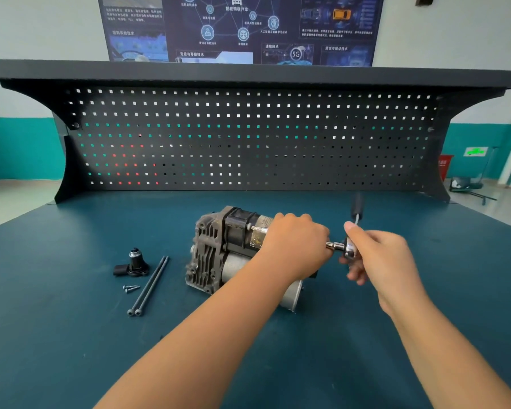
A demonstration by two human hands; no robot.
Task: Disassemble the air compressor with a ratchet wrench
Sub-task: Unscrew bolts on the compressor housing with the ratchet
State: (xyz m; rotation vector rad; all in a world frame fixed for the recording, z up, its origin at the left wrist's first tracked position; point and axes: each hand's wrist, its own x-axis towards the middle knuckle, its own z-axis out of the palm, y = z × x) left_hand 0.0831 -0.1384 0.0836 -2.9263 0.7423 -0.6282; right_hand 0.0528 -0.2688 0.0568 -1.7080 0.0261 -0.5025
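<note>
Inspecting compressor (219,249) at middle of bench (71,335): lying on its side, finned cast head to the left, round motor can toward the right. Gripped over the motor end by left hand (295,246), fingers (289,216) curled across the casing. Ratchet (350,247) held just beside by right hand (378,258), fingers pinched round its head, extension pointing into the end hidden behind the left hand, handle blurred and standing away toward pegboard (248,137). Cannot tell which fastener is engaged. Judged heavy, rigid metal: unlikely to flex, but liable to roll on the round can under torque. Best steadied with a full palm over the can or cast head, not by any small protruding part. Laid out to the left, well apart from it: black fitting (133,262), two long bolts (149,284), two short screws (131,288).
</note>
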